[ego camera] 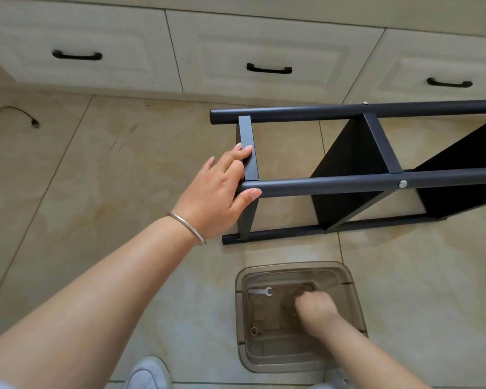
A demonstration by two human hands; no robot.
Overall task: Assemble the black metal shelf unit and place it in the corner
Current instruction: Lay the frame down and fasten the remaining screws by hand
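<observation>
Head view, assembly stage. The shelf unit (362,169) lies on its side on the floor (110,169), parallel to and near the drawer fronts (258,54) along the floor's far edge, its right end running out of view. Round posts, flat cross bars and at least two black shelf panels are already joined; one screw head (403,184) shows on the near upper post.

The left hand (222,189) steadies the frame at its left end: the fingers lie over the end cross bar (249,148), the thumb reaches under the near upper post (334,185), so the hand is wrapped loosely on the frame. The forearm extends straight from the lower left, a bangle (187,227) at the wrist.

The right hand (316,308) reaches down into a clear plastic bin (300,315) that stands on the floor just in front of the frame. Its fingers curl downward; whether they grip anything cannot be told, as motion blur and the hand's back hide them. A small flat wrench (261,291) and a small ring (254,331) lie in the bin.

Judged step: fetching hardware for the next joint. The next move likely calls for lifting out a fastener or the wrench and bringing it to the frame while the left hand keeps it from rolling. A shoe (149,373) shows at the near edge.
</observation>
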